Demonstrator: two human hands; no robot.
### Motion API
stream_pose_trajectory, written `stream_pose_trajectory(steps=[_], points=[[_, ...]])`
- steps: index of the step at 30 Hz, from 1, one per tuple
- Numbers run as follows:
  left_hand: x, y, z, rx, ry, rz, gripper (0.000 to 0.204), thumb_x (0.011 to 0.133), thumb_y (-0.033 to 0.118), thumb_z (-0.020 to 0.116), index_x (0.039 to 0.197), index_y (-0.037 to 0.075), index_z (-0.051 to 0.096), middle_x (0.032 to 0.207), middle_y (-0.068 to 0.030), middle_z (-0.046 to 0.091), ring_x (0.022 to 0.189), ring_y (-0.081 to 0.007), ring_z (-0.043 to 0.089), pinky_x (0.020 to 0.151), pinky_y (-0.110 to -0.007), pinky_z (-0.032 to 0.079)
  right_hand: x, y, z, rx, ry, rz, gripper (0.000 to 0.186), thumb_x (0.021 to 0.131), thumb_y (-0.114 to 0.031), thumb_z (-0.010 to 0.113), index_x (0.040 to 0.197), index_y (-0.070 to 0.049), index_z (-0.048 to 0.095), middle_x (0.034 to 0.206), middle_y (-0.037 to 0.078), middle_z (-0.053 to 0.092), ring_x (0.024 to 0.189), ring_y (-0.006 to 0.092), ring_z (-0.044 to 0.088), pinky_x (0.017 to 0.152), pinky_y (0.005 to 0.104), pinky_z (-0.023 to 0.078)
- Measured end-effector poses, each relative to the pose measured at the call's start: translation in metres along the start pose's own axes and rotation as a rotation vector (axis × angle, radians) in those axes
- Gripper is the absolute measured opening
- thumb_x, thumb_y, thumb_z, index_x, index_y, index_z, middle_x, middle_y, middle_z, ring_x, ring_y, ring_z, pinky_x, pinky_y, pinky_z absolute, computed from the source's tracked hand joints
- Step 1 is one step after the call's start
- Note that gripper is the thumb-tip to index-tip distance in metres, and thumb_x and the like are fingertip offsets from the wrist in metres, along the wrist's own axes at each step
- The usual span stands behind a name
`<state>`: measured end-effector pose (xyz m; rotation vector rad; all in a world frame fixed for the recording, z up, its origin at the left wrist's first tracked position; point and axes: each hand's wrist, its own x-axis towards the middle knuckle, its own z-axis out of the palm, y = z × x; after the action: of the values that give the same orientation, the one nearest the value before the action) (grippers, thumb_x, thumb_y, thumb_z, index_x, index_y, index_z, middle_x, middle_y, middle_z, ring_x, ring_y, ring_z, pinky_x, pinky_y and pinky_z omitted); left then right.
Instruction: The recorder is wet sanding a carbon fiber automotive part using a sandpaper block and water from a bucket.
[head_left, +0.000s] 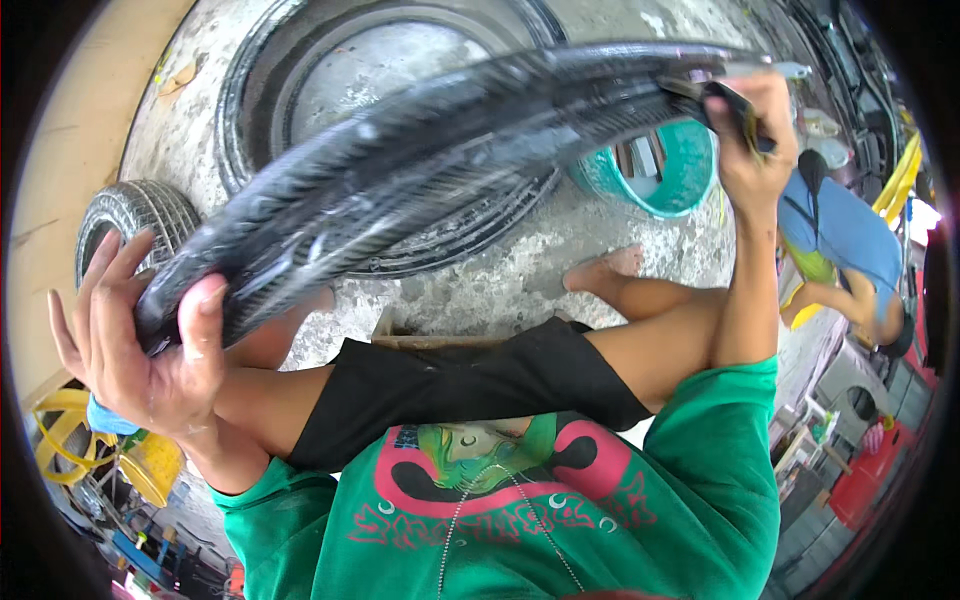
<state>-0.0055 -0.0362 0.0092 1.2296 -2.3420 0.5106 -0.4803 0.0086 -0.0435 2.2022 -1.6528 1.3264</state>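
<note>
A long, curved, glossy black panel [400,165] with a woven carbon-like pattern stretches across the view, tilted up to the right and looking wet. My left hand [150,340] grips its lower left end, thumb in front and some fingers spread. At the far right end my right hand [758,140] is closed on a small folded dark sheet [738,112] with a yellowish edge, held against or close to the panel. What exactly the sheet is cannot be made out. Part of the panel is smeared by motion.
A large tyre-like black ring [250,110] lies on the floor beyond the panel. A teal bucket [672,195] with flat pieces inside stands right of it. A smaller tyre [165,210] is at left, a yellow container [152,468] below it. Another person [845,235] is at right.
</note>
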Motion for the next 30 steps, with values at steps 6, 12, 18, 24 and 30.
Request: stream_pose_trajectory(steps=[6, 12, 18, 24, 30], points=[[-0.008, -0.001, -0.007, 0.049, -0.078, 0.023, 0.038, 0.088, 0.041, 0.072, 0.103, 0.006, 0.073, 0.104, -0.0050, 0.075, 0.113, -0.0260, 0.068, 0.116, -0.048, 0.028, 0.020, -0.051, 0.033, -0.057, -0.073, -0.275, 0.028, 0.064, -0.009, 0.084, 0.087, -0.010, 0.069, 0.086, 0.002, 0.068, 0.081, 0.0230, 0.062, 0.074, 0.0356, 0.045], [-0.002, 0.008, -0.003, 0.000, -0.052, 0.000, 0.041, 0.087, 0.044, 0.072, 0.099, 0.005, 0.070, 0.106, -0.0056, 0.075, 0.114, -0.0264, 0.067, 0.115, -0.048, 0.030, 0.000, -0.001, -0.004, -0.027, -0.006, -0.018, 0.020, 0.084, 0.001, 0.076, 0.079, -0.004, 0.057, 0.085, 0.005, 0.061, 0.081, 0.0179, 0.058, 0.076, 0.0254, 0.043], [-0.004, 0.014, -0.011, 0.003, -0.047, -0.009, 0.053, 0.080, 0.058, 0.076, 0.082, 0.006, 0.064, 0.098, -0.0045, 0.075, 0.109, -0.0284, 0.069, 0.112, -0.049, 0.034, 0.002, -0.012, -0.017, 0.150, 0.052, 0.180, 0.027, 0.090, -0.008, 0.076, 0.078, -0.005, 0.052, 0.089, 0.003, 0.058, 0.082, 0.0120, 0.051, 0.077, 0.0242, 0.041], [0.000, 0.013, -0.009, -0.012, -0.055, -0.022, 0.051, 0.081, 0.055, 0.076, 0.082, 0.005, 0.062, 0.099, -0.0062, 0.075, 0.110, -0.0294, 0.068, 0.113, -0.049, 0.034, 0.001, -0.007, -0.024, 0.202, 0.059, 0.248, 0.029, 0.098, -0.026, 0.069, 0.097, 0.002, 0.061, 0.096, 0.005, 0.060, 0.085, 0.0118, 0.052, 0.078, 0.0257, 0.041], [0.005, 0.014, -0.009, -0.026, -0.101, -0.059, 0.048, 0.081, 0.051, 0.076, 0.086, 0.005, 0.063, 0.104, -0.0072, 0.074, 0.114, -0.0298, 0.066, 0.114, -0.048, 0.032, 0.002, -0.017, -0.013, 0.154, 0.004, 0.178, 0.021, 0.095, -0.015, 0.072, 0.094, 0.001, 0.059, 0.097, 0.005, 0.058, 0.088, 0.0114, 0.051, 0.078, 0.0242, 0.040]])
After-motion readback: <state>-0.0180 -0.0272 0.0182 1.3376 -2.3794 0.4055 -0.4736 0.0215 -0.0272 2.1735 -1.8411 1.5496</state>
